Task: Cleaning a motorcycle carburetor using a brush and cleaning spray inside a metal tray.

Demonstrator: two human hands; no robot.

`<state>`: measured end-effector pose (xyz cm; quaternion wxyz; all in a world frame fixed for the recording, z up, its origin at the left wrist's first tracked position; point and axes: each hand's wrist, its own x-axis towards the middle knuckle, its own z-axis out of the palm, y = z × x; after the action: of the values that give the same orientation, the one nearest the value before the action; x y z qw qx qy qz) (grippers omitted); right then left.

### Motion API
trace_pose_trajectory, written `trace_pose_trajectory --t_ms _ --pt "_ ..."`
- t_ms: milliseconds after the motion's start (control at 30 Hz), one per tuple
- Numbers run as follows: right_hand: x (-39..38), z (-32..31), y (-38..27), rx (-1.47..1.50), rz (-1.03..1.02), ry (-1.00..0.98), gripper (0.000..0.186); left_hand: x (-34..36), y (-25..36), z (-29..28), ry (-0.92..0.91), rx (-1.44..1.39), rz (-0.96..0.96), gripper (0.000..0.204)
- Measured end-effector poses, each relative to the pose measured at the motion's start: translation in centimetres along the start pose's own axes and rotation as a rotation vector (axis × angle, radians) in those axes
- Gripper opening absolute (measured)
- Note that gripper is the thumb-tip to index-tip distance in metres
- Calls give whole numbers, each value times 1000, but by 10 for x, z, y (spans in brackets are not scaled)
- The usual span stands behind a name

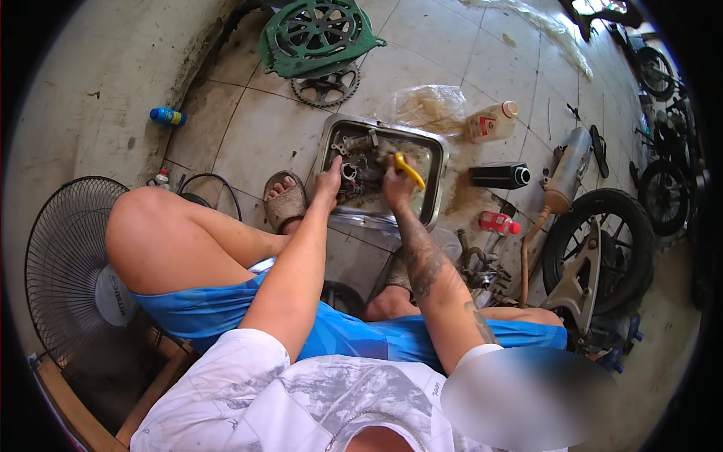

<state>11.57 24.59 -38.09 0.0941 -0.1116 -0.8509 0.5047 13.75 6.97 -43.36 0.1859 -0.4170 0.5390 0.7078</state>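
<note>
On a tiled floor (252, 128), a rectangular metal tray (442, 173) holds grimy metal parts (360, 142), gathered mostly toward its left side. Beside them at the left edge is the left hand (328, 183), its grip too hidden to tell; over the tray, the right hand (397, 185) grips a slim yellow-handled tool (411, 172).

A grimy, pale tiled floor (437, 38) is stretching away, a stained wall (90, 98) is rising at left beyond a fan (114, 295), and white light (591, 7) is glowing upper right.
</note>
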Motion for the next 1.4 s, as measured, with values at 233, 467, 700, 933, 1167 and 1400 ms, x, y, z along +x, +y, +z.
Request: trace_pose_trajectory --t_ms 233,467,700,933,1167,1400 --pt "-7 -25 5 -302 -336 -636 20 -38 20 15 -307 -456 -59 40" --pt "-22 0 -51 79 -170 -421 17 -29 21 24 224 79 -7 80" --pt "12 -24 24 -147 63 -59 22 -32 13 22 -96 87 527 52" --pt "5 -16 18 -54 -125 -562 22 -38 -5 21 -117 353 609 57" --pt "13 -13 23 -166 -47 -528 19 -58 3 16 -152 455 710 64" --pt "6 1 -52 -163 -21 -234 21 -70 14 12 -140 610 721 60"
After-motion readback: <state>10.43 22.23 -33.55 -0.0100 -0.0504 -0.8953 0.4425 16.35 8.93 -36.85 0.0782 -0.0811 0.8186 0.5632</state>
